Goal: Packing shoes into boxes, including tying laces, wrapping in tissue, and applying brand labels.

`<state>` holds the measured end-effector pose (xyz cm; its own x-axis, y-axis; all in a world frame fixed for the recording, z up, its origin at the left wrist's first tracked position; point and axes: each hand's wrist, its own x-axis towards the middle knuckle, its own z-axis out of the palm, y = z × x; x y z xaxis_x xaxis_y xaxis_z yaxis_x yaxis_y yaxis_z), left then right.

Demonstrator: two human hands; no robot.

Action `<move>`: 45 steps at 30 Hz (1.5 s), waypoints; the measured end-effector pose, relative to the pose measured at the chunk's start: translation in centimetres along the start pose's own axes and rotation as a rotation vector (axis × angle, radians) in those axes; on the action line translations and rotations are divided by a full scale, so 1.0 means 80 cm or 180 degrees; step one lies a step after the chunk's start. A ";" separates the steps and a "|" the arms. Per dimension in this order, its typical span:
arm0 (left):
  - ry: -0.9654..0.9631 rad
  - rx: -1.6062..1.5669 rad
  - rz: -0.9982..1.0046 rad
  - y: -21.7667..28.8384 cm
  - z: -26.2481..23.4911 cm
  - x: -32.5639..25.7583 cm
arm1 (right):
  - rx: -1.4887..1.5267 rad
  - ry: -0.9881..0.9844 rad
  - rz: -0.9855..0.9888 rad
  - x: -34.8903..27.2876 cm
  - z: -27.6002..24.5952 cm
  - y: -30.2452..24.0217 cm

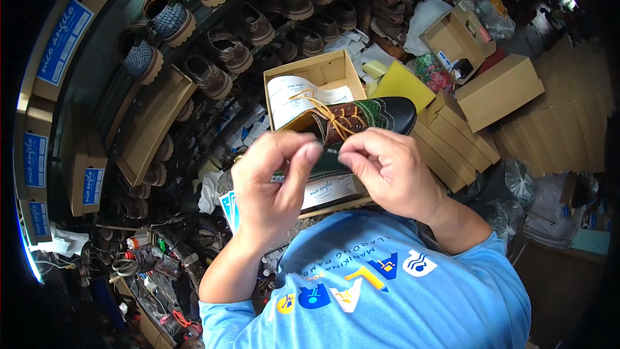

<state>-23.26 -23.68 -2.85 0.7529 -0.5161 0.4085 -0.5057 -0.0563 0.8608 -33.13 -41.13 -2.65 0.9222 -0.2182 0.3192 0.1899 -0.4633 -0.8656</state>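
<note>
My left hand (pixel 272 169) and my right hand (pixel 389 171) are raised side by side in front of my chest, a small gap between them. On each, thumb and forefinger are drawn together in a pinch; whatever lies in them, if anything, is too small to make out. Just beyond the hands is a leather shoe (pixel 392 114) with a black toe, green patterned panels and a brown laced part, its toe toward the right. Yellow laces (pixel 330 111) run through it, with loose loops at the left. My hands partly hide the shoe's near side.
Behind the shoe stands an open cardboard box (pixel 309 67) lined with printed white paper (pixel 289 95). Shelves of brown shoes (pixel 229 52) fill the upper left. Closed boxes (pixel 500 92) are stacked at the right. Tools and cables (pixel 139 262) clutter the lower left.
</note>
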 end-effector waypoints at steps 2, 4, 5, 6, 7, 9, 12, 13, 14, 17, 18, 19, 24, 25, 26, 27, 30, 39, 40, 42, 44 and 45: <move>-0.0207 0.0654 0.0155 -0.007 0.001 0.023 | -0.0457 0.0131 -0.0160 0.006 -0.004 0.009; -0.0502 0.0583 -0.0007 -0.004 0.003 0.035 | -0.0660 0.0158 -0.0238 0.011 -0.006 0.014; -0.0646 0.0619 -0.0177 -0.003 0.005 0.039 | -0.0859 0.0183 -0.0324 0.012 -0.007 0.015; -0.0795 0.0652 -0.0343 -0.003 0.006 0.042 | -0.0865 0.0185 -0.0315 0.013 -0.006 0.015; -0.0753 0.0597 -0.0537 -0.007 0.006 0.043 | -0.0995 0.0248 -0.0352 0.014 -0.005 0.015; -0.0770 0.0627 -0.0618 -0.010 0.007 0.043 | -0.1127 0.0309 -0.0381 0.016 -0.004 0.015; -0.0816 0.0705 -0.0805 -0.008 0.011 0.042 | -0.1323 0.0356 -0.0514 0.019 -0.003 0.014; -0.0847 0.0749 -0.0907 -0.008 0.012 0.042 | -0.1444 0.0395 -0.0570 0.019 -0.003 0.015; -0.0851 0.0741 -0.0912 -0.010 0.013 0.042 | -0.1566 0.0434 -0.0625 0.019 -0.002 0.015; -0.0814 0.0654 -0.0743 -0.018 0.013 0.041 | -0.1646 0.0445 -0.0703 0.021 -0.004 0.015; -0.0819 0.0590 -0.0806 -0.017 0.012 0.040 | -0.1652 0.0440 -0.0702 0.021 -0.005 0.015; -0.0824 0.0526 -0.0869 -0.017 0.012 0.039 | -0.1694 0.0395 -0.0744 0.021 -0.006 0.015; -0.0853 0.0442 -0.0862 -0.019 0.012 0.039 | -0.1886 0.0378 -0.0922 0.024 -0.005 0.012; -0.0882 0.0468 -0.0846 -0.019 0.013 0.040 | -0.1929 0.0354 -0.0945 0.025 -0.006 0.010; -0.0880 0.0463 -0.0843 -0.019 0.013 0.040 | -0.1972 0.0331 -0.0968 0.025 -0.006 0.010; -0.0872 0.0433 -0.0836 -0.020 0.013 0.039 | -0.1976 0.0328 -0.0967 0.025 -0.007 0.009; -0.0862 0.0372 -0.0880 -0.018 0.013 0.040 | -0.1975 0.0144 -0.0936 0.025 -0.007 0.009; -0.0984 0.0424 -0.0917 -0.018 0.009 0.042 | -0.1677 0.0263 -0.1010 0.033 -0.002 0.014; -0.0998 0.0437 -0.0919 -0.019 0.009 0.042 | -0.1653 0.0226 -0.0987 0.033 -0.002 0.014; -0.0970 0.0419 -0.0948 -0.020 0.010 0.041 | -0.1626 0.0180 -0.0973 0.033 -0.002 0.015; -0.0941 0.0402 -0.0978 -0.021 0.011 0.041 | -0.1629 0.0232 -0.0911 0.032 -0.003 0.019; -0.0950 0.0400 -0.0990 -0.022 0.011 0.041 | -0.1624 0.0227 -0.0917 0.032 -0.004 0.019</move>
<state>-20.31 -26.02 -3.28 0.7321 -0.6810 0.0147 -0.3356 -0.3417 0.8778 -30.55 -42.65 -3.04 0.8293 -0.0713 0.5542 0.2269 -0.8633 -0.4507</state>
